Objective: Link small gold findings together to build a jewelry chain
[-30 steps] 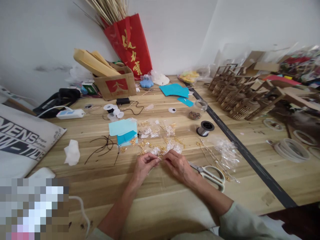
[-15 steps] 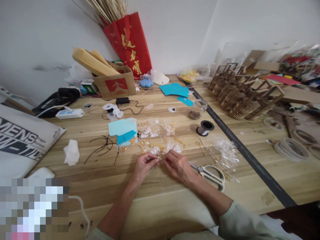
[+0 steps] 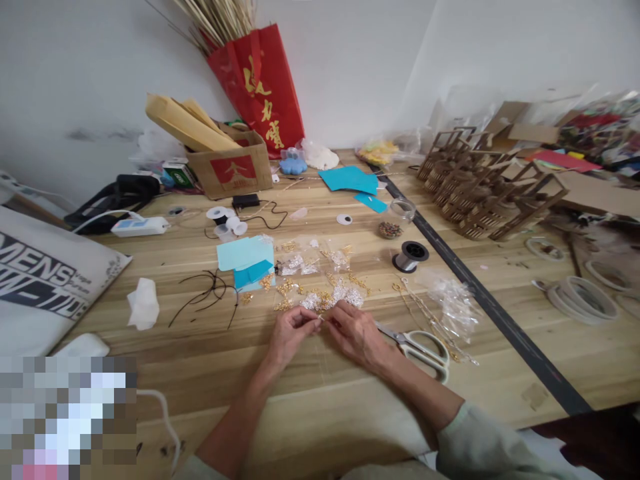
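Observation:
My left hand (image 3: 290, 335) and my right hand (image 3: 356, 333) meet fingertip to fingertip low over the wooden table (image 3: 320, 400). Both are pinched shut on a tiny part between them, too small to name. Just beyond the fingers lies a scatter of small gold and silver jewellery findings (image 3: 320, 293), some in clear bags. White-handled scissors (image 3: 420, 348) lie right beside my right wrist. Thin gold chains (image 3: 425, 310) lie next to a crumpled clear plastic bag (image 3: 453, 303).
Blue paper pieces (image 3: 245, 260), black cords (image 3: 210, 293), a wire spool (image 3: 410, 256) and a bead jar (image 3: 393, 220) lie mid-table. A cardboard box (image 3: 233, 167) and red bag (image 3: 257, 87) stand at the back. Wooden lattice models (image 3: 480, 193) sit right, a printed bag (image 3: 45, 280) left.
Both hands stay pinched together at the same spot, with only slight finger movement. The view has shifted a little.

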The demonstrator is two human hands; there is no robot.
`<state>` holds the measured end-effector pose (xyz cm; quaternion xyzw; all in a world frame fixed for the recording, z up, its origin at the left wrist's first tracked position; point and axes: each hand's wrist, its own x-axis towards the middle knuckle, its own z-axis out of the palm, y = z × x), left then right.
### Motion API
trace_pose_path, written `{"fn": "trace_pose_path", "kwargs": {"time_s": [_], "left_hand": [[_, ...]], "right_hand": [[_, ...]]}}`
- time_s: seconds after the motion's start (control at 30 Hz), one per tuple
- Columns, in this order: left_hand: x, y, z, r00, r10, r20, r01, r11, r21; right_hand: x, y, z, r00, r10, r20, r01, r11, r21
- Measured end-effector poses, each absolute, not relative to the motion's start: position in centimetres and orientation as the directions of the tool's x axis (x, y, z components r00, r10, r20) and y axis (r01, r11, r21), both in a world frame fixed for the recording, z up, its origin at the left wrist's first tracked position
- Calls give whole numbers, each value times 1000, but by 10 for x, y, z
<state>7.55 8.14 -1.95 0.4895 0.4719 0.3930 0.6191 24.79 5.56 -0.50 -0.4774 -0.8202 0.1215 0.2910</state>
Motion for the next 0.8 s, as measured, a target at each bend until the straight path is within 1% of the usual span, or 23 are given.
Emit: {"fn": "trace_pose_path", "kwargs": {"time_s": [0.2,0.4,0.53,0.63,0.8], "left_hand": [[76,81,-17,267,944,-194,-30,209,977],[76,81,-20,260,954,-148,19,148,989],[76,80,-20,272,955,-120,47,112,993],[76,79,-18,271,955,-116,56,105,993],[77,79,-18,294,950,-109,54,98,994]], "right_hand": [[247,56,-6,-376,863,339,661,506,-555],[247,56,-11,-305,895,325,621,446,-644],[248,56,-11,-294,907,300,589,420,-691],[249,57,-9,-310,903,297,573,427,-699],[249,59,-7,-367,882,295,591,466,-658]]}}
